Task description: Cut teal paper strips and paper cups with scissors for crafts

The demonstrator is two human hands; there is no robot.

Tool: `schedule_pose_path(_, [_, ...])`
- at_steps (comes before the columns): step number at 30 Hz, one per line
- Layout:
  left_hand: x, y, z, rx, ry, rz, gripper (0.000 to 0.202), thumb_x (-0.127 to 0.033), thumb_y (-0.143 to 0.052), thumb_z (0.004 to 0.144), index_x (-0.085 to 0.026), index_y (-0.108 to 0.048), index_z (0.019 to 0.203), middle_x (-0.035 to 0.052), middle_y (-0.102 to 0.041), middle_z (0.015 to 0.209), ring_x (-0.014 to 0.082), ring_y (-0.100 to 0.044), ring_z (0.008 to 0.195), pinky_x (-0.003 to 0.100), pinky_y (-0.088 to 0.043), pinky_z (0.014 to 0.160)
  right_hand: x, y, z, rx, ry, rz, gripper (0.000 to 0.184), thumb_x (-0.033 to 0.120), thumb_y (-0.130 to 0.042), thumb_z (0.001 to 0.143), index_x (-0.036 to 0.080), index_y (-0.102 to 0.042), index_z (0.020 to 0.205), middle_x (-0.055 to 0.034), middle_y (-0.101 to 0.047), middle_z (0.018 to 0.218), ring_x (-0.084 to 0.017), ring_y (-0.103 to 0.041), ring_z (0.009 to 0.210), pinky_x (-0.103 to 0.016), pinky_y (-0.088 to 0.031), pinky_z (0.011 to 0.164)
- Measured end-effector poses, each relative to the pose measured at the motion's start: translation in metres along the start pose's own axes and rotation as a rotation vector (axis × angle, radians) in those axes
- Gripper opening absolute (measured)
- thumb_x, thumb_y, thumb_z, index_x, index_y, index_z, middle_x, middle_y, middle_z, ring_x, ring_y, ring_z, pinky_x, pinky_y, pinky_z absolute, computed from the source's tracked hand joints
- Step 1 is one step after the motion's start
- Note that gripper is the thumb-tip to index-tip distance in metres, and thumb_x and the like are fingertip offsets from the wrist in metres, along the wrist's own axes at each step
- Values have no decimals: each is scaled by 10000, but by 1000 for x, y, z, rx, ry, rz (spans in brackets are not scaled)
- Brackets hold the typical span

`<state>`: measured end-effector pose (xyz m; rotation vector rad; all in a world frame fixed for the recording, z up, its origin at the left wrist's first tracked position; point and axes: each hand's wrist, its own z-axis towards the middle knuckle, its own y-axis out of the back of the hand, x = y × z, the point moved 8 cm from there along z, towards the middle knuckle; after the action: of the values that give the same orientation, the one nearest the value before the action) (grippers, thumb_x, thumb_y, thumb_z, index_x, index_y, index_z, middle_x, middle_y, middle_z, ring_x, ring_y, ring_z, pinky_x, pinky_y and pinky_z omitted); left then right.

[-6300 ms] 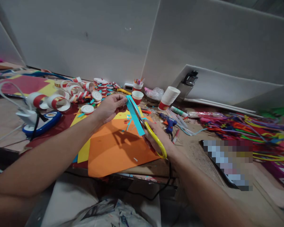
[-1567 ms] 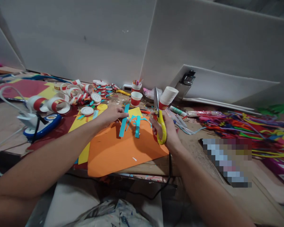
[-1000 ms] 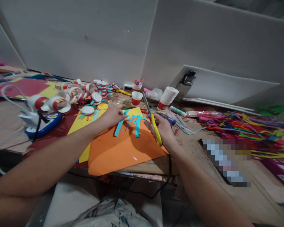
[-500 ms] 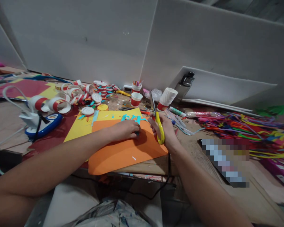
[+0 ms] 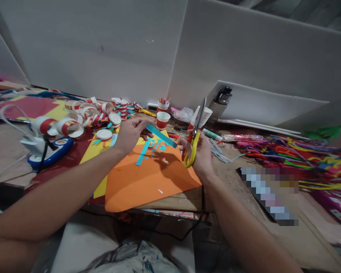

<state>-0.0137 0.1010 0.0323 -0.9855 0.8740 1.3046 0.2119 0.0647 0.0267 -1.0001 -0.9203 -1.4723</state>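
Observation:
My left hand pinches one end of a blue paper strip above the orange sheet. The strip slants down to the right, its far end close to my right thumb; whether the thumb touches it I cannot tell. My right hand is closed around yellow-handled scissors, blades pointing up. Below the raised strip, another blue paper strip and several small blue cut pieces lie on the orange sheet, which overlaps a yellow sheet.
Behind stand a red-and-white paper cup and a grey bottle. Cut cup rings and a blue power strip are at left. Colourful pipe cleaners spread at right, near a pixelated dark-edged object.
My left hand has risen off the orange sheet and moved left, now holding up a blue strip. My right hand's scissors have tilted to the right. More blue pieces show on the sheet.

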Motion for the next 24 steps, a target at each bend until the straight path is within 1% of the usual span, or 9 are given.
schedule_pose_path(3, [9,2,3,-4,92,-81,388,-488,-725,758,-112,-640,791,31,-654,606,150,-668,522,210,-483,467,-3,-4,0,43,-37,-21,472,432,-789,684,221,-536,1021,16,-575,825,-121,-599,668,-236,-497,536])
schedule_pose_path(7, [13,4,4,-10,120,-88,385,-478,-735,754,-106,-644,789,33,-651,595,145,-668,525,196,-471,459,-7,-13,-6,155,-103,-31,477,449,-781,696,220,-538,1037,37,-571,742,-99,-544,531,-226,-449,447])
schedule_pose_path(11, [20,1,6,26,165,-185,354,-438,-765,742,-108,-659,813,29,-663,618,126,-650,521,196,-477,472,-10,-19,-12,235,-160,14,496,410,-808,674,216,-536,1041,38,-607,695,-94,-533,493,-218,-432,441])
schedule_pose_path(14, [24,-11,5,139,207,-378,370,-468,-742,764,-117,-675,861,50,-698,702,121,-656,581,209,-505,531,-13,-23,-16,230,-225,98,486,400,-813,671,218,-545,1034,34,-626,671,-92,-527,470,-207,-419,425])
schedule_pose_path(16, [23,-23,1,253,239,-492,403,-509,-692,799,-125,-687,921,89,-729,822,142,-679,682,229,-520,579,-17,-27,-19,224,-296,170,438,391,-808,682,211,-562,995,26,-630,653,-92,-534,469,-198,-416,419])
schedule_pose_path(18, [19,-34,-6,372,264,-563,425,-513,-676,810,-142,-694,1016,125,-734,989,176,-694,813,247,-525,616,-21,-32,-22,230,-375,257,372,368,-814,679,188,-583,908,10,-634,652,-86,-552,502,-183,-429,439])
schedule_pose_path(20, [15,-42,-12,455,261,-585,400,-432,-731,788,-174,-697,1092,127,-716,1107,191,-690,897,255,-524,657,-24,-39,-26,251,-449,361,344,337,-833,657,167,-600,846,7,-624,659,-73,-562,542,-160,-437,461])
schedule_pose_path(21, [14,-44,-14,478,255,-577,394,-372,-764,768,-189,-700,1112,119,-713,1126,187,-687,910,255,-523,678,-25,-42,-27,265,-481,411,347,317,-846,639,160,-608,838,15,-613,659,-64,-559,553,-148,-434,464])
schedule_pose_path(24, [18,-48,-18,494,255,-514,384,-249,-812,718,-202,-727,1090,89,-739,1025,150,-679,839,241,-510,701,-25,-51,-31,327,-554,501,397,273,-875,588,159,-617,868,44,-576,644,-44,-529,533,-126,-401,439])
